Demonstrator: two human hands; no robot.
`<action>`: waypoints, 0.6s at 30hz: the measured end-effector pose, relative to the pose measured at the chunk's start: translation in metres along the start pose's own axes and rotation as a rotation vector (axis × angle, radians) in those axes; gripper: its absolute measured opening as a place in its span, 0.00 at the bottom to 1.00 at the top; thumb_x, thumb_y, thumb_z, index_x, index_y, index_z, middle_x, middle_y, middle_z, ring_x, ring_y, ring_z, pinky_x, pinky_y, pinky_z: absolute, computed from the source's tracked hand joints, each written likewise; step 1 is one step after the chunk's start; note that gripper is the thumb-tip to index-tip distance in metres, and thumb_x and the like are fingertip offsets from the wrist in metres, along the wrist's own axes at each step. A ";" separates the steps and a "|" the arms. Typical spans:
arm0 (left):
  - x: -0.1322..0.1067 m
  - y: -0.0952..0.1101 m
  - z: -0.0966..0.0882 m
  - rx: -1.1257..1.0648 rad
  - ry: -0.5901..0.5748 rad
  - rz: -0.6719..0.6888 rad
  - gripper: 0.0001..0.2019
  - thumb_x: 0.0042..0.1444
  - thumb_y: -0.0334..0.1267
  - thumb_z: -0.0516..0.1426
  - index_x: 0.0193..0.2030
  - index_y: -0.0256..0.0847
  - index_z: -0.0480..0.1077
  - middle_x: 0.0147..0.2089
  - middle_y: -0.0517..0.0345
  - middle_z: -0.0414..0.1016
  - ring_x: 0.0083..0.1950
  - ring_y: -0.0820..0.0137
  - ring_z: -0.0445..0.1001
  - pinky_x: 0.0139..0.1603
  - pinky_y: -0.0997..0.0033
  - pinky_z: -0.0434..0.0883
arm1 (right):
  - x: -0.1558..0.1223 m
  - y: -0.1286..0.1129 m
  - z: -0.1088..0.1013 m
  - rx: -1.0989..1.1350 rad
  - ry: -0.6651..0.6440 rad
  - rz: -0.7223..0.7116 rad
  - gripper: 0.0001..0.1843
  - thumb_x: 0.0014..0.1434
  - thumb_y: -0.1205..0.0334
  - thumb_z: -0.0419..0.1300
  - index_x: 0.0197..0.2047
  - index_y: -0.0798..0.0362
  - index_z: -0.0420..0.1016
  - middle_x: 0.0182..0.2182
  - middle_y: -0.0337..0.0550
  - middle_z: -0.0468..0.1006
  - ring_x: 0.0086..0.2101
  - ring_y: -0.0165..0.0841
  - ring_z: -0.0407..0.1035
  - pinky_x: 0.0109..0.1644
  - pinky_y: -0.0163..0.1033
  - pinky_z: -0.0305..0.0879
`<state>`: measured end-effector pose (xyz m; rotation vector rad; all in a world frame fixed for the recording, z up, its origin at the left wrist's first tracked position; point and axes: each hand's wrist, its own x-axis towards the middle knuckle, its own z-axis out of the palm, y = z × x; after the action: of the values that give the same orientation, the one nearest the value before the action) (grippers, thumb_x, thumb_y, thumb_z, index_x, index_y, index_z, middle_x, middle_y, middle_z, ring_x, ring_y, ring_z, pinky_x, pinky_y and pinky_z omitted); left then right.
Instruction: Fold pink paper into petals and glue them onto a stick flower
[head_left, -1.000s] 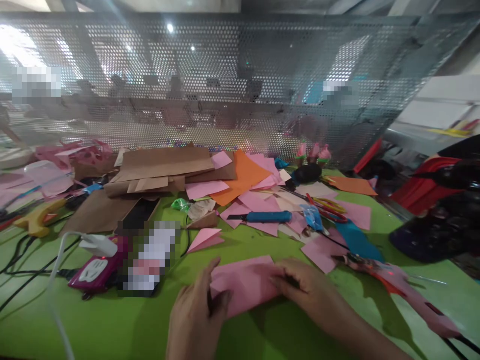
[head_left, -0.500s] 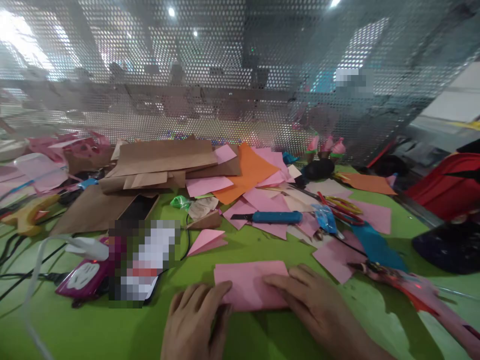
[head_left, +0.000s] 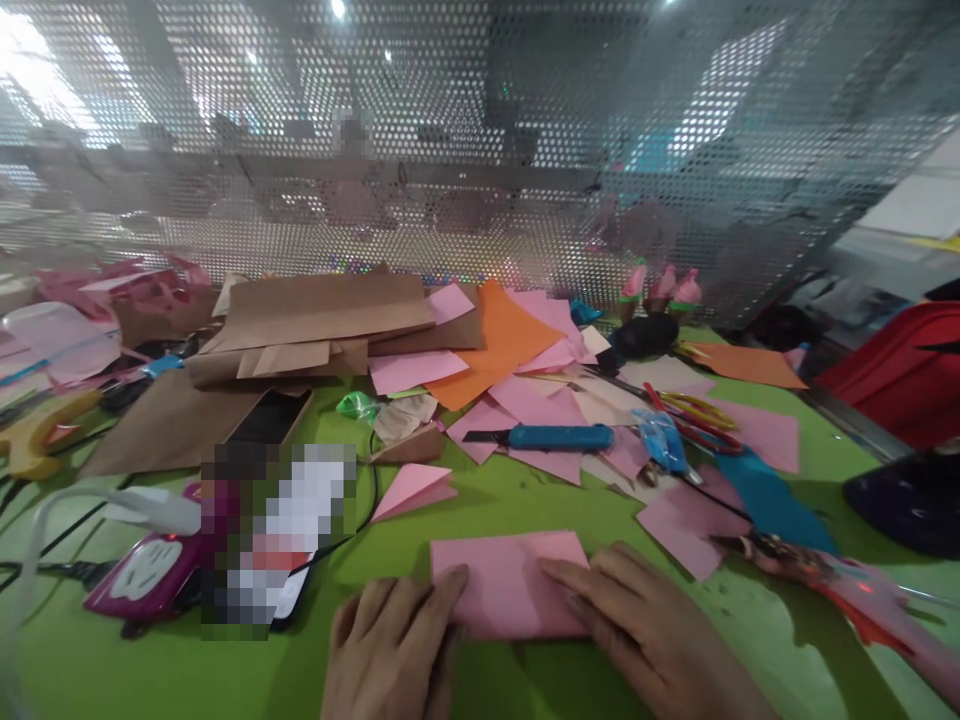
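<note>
A folded sheet of pink paper point(head_left: 510, 585) lies on the green table in front of me, its fold running left to right. At the paper's left edge, my left hand point(head_left: 397, 635) grips with the thumb on top and the other fingers curled. My right hand point(head_left: 637, 620) holds the right edge, fingertips pressed onto the upper face and thumb lower down near the front edge. Just beyond lies a small folded pink piece point(head_left: 416, 488). Farther back, a blue utility knife point(head_left: 559, 437) with its blade out rests on pink paper scraps.
Brown paper sheets point(head_left: 322, 310) and an orange sheet point(head_left: 510, 340) are piled at the back. On the left are a purple power strip point(head_left: 142, 575), cables and a blurred phone point(head_left: 289, 540). A pink glue gun point(head_left: 832, 580) and red-handled scissors point(head_left: 690, 430) lie right. A perforated metal panel point(head_left: 450, 130) stands behind.
The view has shifted slightly, so the paper sits a little lower in it. Both hands stay on the paper's sides, with only small finger movement.
</note>
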<state>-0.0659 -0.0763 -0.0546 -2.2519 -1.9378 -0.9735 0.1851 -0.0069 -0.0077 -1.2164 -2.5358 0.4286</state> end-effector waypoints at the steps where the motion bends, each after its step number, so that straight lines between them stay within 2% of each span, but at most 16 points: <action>1: 0.000 0.000 0.000 0.005 -0.007 -0.001 0.17 0.64 0.36 0.52 0.56 0.56 0.71 0.39 0.60 0.80 0.39 0.64 0.73 0.40 0.63 0.61 | -0.001 0.001 0.001 0.002 0.000 0.010 0.18 0.69 0.58 0.50 0.59 0.41 0.72 0.36 0.44 0.77 0.35 0.38 0.72 0.35 0.40 0.69; 8: -0.002 -0.002 0.002 0.080 -0.029 0.003 0.19 0.60 0.34 0.55 0.57 0.55 0.71 0.36 0.58 0.79 0.37 0.64 0.72 0.39 0.63 0.63 | -0.001 0.004 0.003 0.041 0.022 0.028 0.20 0.68 0.58 0.51 0.61 0.39 0.70 0.37 0.43 0.77 0.35 0.36 0.75 0.35 0.38 0.73; 18: -0.004 -0.002 0.006 0.093 -0.020 -0.011 0.16 0.63 0.38 0.54 0.56 0.55 0.72 0.34 0.60 0.78 0.36 0.64 0.72 0.39 0.62 0.61 | -0.001 0.006 0.005 0.070 0.008 0.058 0.20 0.68 0.57 0.50 0.60 0.38 0.71 0.40 0.44 0.77 0.38 0.37 0.76 0.37 0.38 0.76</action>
<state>-0.0654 -0.0770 -0.0617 -2.2117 -1.9620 -0.8461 0.1881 -0.0048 -0.0144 -1.2650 -2.4624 0.5205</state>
